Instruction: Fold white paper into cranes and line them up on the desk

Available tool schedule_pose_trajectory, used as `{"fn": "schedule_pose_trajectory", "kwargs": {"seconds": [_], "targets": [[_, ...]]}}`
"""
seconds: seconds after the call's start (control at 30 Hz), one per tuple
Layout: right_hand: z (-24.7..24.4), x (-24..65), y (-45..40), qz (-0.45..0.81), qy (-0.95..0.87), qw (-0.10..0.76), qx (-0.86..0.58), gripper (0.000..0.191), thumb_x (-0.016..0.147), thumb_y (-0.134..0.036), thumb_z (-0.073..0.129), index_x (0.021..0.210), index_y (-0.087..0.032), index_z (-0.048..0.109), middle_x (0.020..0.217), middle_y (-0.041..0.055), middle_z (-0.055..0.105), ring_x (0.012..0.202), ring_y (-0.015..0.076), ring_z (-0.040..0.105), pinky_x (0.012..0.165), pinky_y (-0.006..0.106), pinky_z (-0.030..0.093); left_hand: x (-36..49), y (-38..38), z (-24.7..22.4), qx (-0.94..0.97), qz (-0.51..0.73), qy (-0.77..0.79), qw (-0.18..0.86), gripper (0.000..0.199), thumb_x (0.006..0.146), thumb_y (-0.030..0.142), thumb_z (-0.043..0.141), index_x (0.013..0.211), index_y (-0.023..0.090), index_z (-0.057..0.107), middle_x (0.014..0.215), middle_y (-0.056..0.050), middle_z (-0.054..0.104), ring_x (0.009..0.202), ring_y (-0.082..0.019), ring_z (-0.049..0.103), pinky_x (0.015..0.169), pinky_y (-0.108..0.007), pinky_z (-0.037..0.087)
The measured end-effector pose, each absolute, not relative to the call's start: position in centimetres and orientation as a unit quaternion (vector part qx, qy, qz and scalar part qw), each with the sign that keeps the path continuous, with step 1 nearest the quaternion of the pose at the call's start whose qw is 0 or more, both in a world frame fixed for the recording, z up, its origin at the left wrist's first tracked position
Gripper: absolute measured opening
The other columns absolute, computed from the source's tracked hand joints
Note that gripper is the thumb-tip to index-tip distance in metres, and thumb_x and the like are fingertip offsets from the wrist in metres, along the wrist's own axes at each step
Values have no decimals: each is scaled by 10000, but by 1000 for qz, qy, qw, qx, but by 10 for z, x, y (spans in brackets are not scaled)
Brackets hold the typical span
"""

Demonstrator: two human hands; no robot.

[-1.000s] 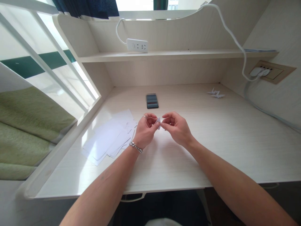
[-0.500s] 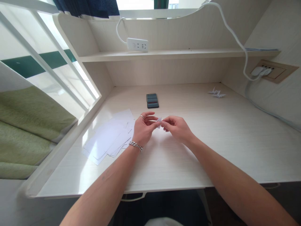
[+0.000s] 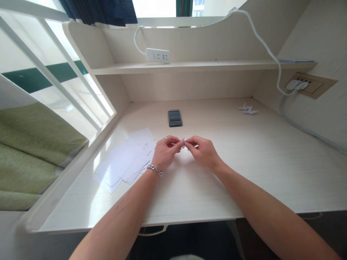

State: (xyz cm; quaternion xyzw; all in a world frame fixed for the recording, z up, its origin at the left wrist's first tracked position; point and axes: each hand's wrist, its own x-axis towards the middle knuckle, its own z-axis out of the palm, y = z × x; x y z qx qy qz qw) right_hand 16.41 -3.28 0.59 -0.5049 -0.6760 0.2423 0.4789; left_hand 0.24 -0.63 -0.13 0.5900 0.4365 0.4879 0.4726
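A small piece of folded white paper (image 3: 183,142) is pinched between my two hands, above the middle of the desk. My left hand (image 3: 167,150), with a ring and a chain bracelet, grips it from the left between thumb and fingers. From the right, my right hand (image 3: 202,151) pinches its other side with thumb and forefinger. Most of the paper is hidden by the fingertips, so its exact folds cannot be made out. Two folded paper cranes (image 3: 248,109) stand at the back right of the desk.
Several loose white paper sheets (image 3: 127,155) lie left of my hands. A dark phone-like object (image 3: 175,118), partly blurred, lies behind them. On the shelf (image 3: 195,66) rests a white power strip (image 3: 157,56). Its white cable (image 3: 261,32) hangs near the wall socket (image 3: 311,85) at right.
The fingers of my left hand have curled in closer around the paper. My right hand's fingers have shifted slightly on it. The whole view has tipped a little.
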Motion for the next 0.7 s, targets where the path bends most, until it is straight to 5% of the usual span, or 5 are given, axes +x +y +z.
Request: {"fn": "schedule_pose_trajectory", "kwargs": {"seconds": [0.4,0.7], "targets": [[5,166,-26,431,-599,507,-445,238,844,-393,617,838,-175,712,832,55,702,762,187,660,732,350,564,4,-8,-2,617,490,410,461,306,788,445,698,847,148,654,809,-65,708,764,-172,676,735,-315,547],[4,165,-25,437,-578,510,-463,341,745,-487,728,832,-162,670,786,50,695,727,179,664,725,348,572,5,-14,5,661,458,451,387,238,820,406,653,848,173,696,838,-65,729,785,-188,683,711,-288,526]]}}
